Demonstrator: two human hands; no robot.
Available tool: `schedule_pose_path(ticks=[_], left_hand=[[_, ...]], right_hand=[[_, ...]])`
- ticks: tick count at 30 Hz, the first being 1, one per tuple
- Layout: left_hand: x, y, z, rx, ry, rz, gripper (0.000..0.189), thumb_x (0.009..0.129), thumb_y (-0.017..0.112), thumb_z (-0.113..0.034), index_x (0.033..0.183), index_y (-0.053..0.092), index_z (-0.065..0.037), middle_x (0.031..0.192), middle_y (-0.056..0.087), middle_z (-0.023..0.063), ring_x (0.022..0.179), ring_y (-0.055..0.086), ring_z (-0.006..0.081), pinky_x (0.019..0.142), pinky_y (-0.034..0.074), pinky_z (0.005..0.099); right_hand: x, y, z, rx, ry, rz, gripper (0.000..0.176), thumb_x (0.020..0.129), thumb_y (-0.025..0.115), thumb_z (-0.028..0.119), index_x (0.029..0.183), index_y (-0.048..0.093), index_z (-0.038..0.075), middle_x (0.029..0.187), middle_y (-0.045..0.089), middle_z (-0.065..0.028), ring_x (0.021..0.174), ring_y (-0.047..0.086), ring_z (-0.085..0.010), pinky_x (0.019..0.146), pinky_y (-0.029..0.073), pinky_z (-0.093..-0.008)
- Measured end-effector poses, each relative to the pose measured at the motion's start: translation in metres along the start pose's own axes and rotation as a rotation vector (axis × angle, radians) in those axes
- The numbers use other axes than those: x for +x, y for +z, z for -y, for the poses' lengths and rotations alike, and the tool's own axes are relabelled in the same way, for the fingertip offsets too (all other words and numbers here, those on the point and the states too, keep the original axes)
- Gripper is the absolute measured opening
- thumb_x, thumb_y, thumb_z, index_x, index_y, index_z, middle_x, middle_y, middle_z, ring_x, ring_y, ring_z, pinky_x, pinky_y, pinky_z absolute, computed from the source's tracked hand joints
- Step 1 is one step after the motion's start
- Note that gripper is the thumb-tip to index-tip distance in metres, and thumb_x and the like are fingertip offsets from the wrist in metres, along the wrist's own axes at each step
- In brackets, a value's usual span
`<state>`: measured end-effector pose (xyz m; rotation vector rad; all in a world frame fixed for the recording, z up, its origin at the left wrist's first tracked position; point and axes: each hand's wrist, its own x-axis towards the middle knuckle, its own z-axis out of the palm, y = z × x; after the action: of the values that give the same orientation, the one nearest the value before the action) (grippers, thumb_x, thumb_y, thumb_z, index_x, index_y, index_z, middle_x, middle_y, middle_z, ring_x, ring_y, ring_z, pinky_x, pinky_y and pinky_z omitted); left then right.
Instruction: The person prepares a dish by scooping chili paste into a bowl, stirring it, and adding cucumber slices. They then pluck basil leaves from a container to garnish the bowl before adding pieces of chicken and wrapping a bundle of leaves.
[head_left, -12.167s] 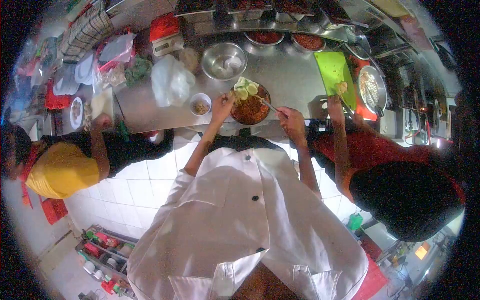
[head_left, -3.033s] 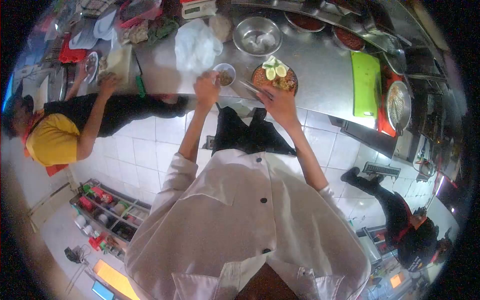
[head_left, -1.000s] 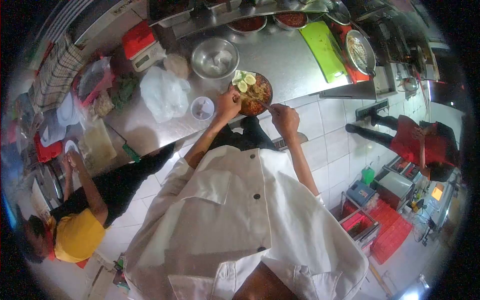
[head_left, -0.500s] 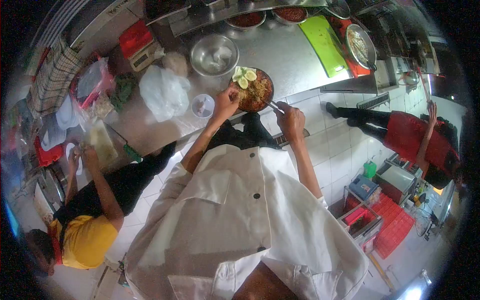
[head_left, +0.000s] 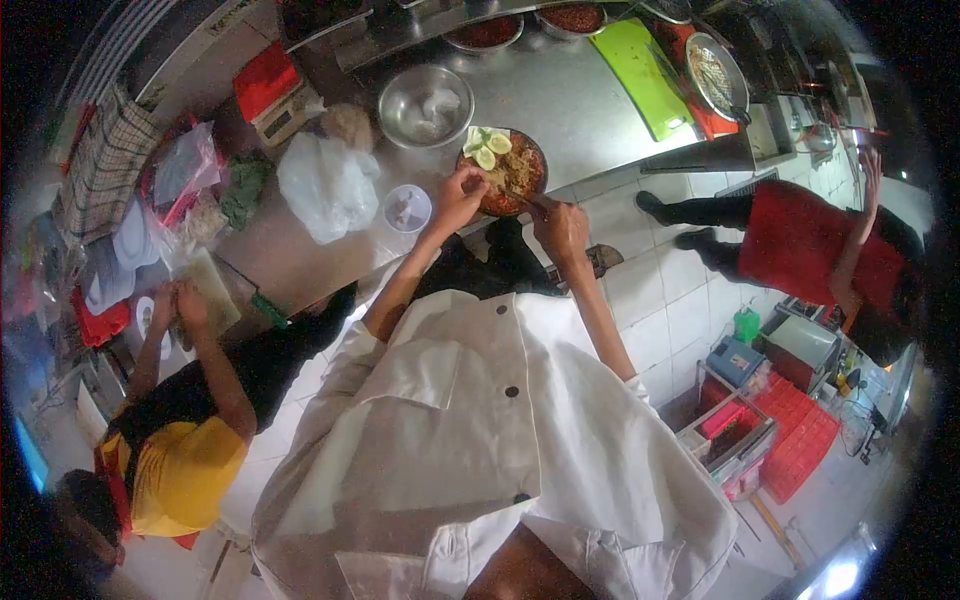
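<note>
A round dark dish of reddish-brown food (head_left: 525, 165) sits at the steel counter's front edge, with pale green cucumber slices (head_left: 487, 152) at its far left. My left hand (head_left: 462, 197) is closed in a pinch at the dish's left rim; what its fingertips hold is too small to make out. My right hand (head_left: 562, 228) is wrapped around a thin metal utensil (head_left: 519, 196), whose tip reaches into the food. The utensil's exact kind does not show. Left of my left hand stands a small white tub (head_left: 407, 209) with something pale inside.
A steel bowl (head_left: 426, 107), a clear plastic bag (head_left: 325, 190) and a green cutting board (head_left: 640, 80) lie on the counter. A co-worker in yellow (head_left: 190, 475) works at the left; another in a red apron (head_left: 795, 240) stands at the right.
My right hand has moved slightly left and nearer the dish, with the utensil further over the food. The co-worker at the right has shifted a little.
</note>
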<state>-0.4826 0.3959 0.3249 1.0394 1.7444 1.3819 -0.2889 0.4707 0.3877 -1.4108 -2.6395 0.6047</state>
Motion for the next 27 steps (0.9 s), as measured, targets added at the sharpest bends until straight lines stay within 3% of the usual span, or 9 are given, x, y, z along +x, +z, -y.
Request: schedule_pose_path(ticks=[10,16,19,21,25,27], left_hand=[[-0.001,-0.005,0.004,0.223,-0.077,-0.117,0.018,0.087,0.067,-0.017,0.1,0.065,-0.005,0.084,0.069,0.009,0.077,0.066,0.0201,0.073,0.051,0.0341],[0.002,0.007,-0.002,0.23,-0.105,0.017,0.026,0.086,0.068,-0.023,0.106,0.066,-0.006,0.092,0.07,0.0126,0.084,0.068,0.0257,0.075,0.052,0.0364],[0.003,0.007,-0.004,0.228,-0.017,0.064,0.031,0.087,0.07,-0.027,0.109,0.065,-0.006,0.094,0.07,0.0134,0.086,0.068,0.0257,0.076,0.052,0.0364],[0.001,0.003,-0.017,0.168,-0.162,0.215,0.036,0.089,0.068,-0.033,0.113,0.064,-0.007,0.11,0.068,0.0153,0.101,0.066,0.029,0.087,0.051,0.0408],[0.0,0.008,-0.009,0.224,-0.15,0.141,0.04,0.089,0.068,-0.037,0.114,0.065,-0.005,0.106,0.069,0.0156,0.096,0.068,0.0276,0.084,0.051,0.0421],[0.006,0.006,0.005,0.203,-0.2,0.224,0.044,0.088,0.069,-0.037,0.113,0.065,-0.002,0.102,0.07,0.0171,0.091,0.069,0.0302,0.082,0.051,0.0428]], right_hand=[[-0.015,-0.031,-0.015,0.029,0.161,-0.073,0.02,0.087,0.067,0.028,0.099,0.075,0.015,0.076,0.068,-0.0173,0.072,0.067,-0.0368,0.063,0.052,-0.0445],[-0.012,-0.04,-0.001,0.152,0.1,-0.008,0.018,0.087,0.068,0.028,0.098,0.075,0.016,0.075,0.068,-0.0173,0.07,0.066,-0.0368,0.062,0.052,-0.0439],[-0.01,-0.036,0.005,0.061,0.038,-0.039,0.019,0.088,0.066,0.027,0.099,0.075,0.015,0.074,0.068,-0.0168,0.067,0.066,-0.0361,0.06,0.052,-0.0431],[-0.01,-0.038,0.011,0.041,0.019,-0.046,0.019,0.088,0.066,0.026,0.099,0.075,0.015,0.074,0.068,-0.017,0.066,0.066,-0.036,0.059,0.052,-0.0429],[-0.009,-0.045,0.02,0.05,-0.081,-0.039,0.019,0.087,0.066,0.025,0.101,0.075,0.017,0.072,0.067,-0.0175,0.064,0.065,-0.0359,0.058,0.051,-0.0424],[-0.009,-0.043,0.017,0.035,-0.059,-0.011,0.019,0.087,0.066,0.024,0.101,0.075,0.017,0.072,0.067,-0.0176,0.065,0.065,-0.036,0.058,0.051,-0.0425]])
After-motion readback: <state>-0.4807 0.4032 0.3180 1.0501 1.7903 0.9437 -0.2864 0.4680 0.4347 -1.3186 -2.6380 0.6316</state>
